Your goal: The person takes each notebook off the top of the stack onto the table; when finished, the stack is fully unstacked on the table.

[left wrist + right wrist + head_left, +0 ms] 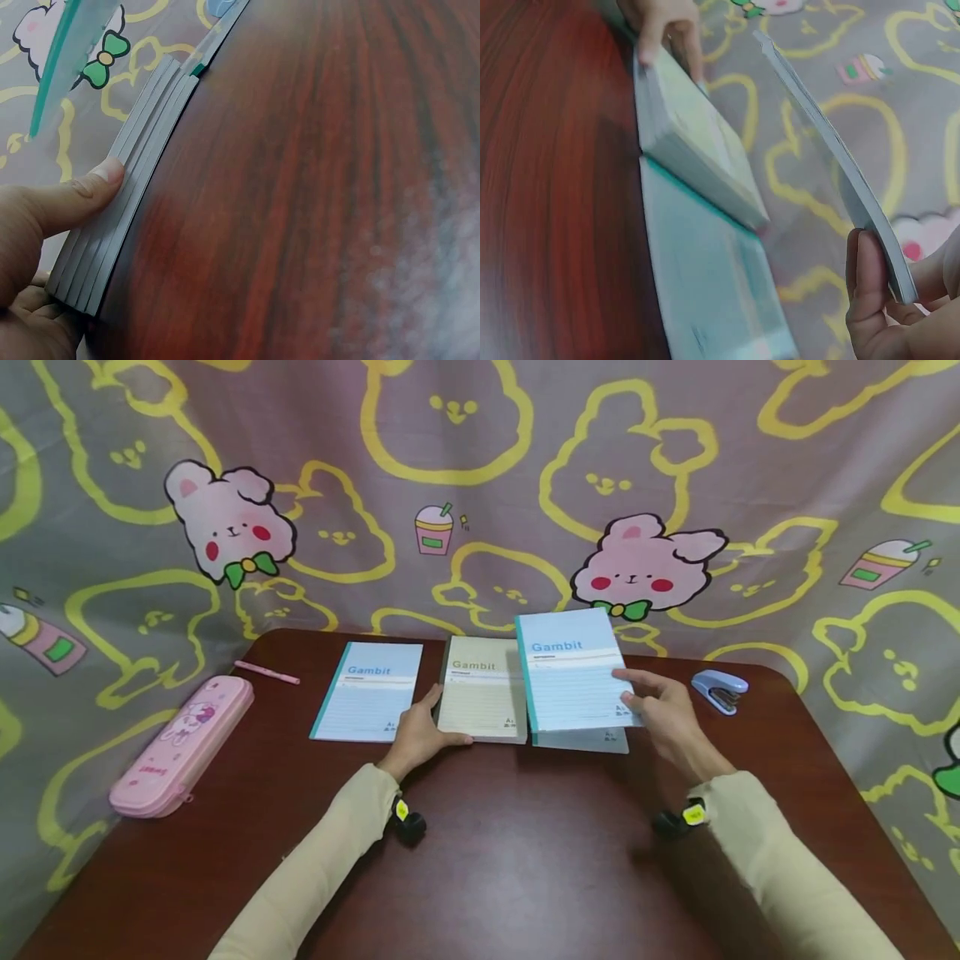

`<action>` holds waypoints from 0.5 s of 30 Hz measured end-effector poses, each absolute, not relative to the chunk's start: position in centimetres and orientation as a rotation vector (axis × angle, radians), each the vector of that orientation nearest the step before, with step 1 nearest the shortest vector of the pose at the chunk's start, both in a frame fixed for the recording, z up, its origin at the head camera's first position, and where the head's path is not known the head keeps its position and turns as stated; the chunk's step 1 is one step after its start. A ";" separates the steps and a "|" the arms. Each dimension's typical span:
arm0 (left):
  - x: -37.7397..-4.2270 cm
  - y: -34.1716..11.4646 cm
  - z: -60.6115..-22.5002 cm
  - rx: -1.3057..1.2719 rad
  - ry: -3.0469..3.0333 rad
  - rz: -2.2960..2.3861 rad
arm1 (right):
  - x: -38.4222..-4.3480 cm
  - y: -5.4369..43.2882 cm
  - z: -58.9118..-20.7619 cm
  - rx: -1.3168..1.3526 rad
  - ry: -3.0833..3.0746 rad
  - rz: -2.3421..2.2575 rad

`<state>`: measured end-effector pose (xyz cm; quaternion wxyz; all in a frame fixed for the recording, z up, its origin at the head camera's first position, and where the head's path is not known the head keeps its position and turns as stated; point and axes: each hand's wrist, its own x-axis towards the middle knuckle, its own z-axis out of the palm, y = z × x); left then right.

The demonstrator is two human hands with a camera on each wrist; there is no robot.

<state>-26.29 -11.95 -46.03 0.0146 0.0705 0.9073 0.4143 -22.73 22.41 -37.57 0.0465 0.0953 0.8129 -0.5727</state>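
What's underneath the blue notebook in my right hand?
Below the raised notebook, another blue notebook lies on the table; the head view shows only its lower strip, the right wrist view more of its cover. Anything beneath that one is hidden.

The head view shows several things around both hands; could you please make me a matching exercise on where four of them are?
Column one:
1. Pencil case
2. Stapler
3. Cream notebook stack
4. Raised blue notebook

Column two:
A. Held by the right hand
B. On the right side of the table
C. Against the left hand
D. On the table's left side

Pairs: 1-D, 2-B, 3-C, 4-A
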 end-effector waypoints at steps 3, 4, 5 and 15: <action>-26.3 -12.0 -46.1 0.230 2.827 1.291 | -21.4 25.4 -36.8 0.279 2.545 -1.729; -26.3 -12.0 -46.1 0.232 2.826 1.295 | -21.0 26.3 -36.6 0.265 2.573 -1.724; -26.3 -12.0 -46.1 0.232 2.825 1.298 | -20.6 27.2 -36.4 0.254 2.589 -1.730; -26.3 -12.2 -46.0 0.248 2.815 1.312 | -18.4 34.3 -36.0 0.421 2.706 -1.582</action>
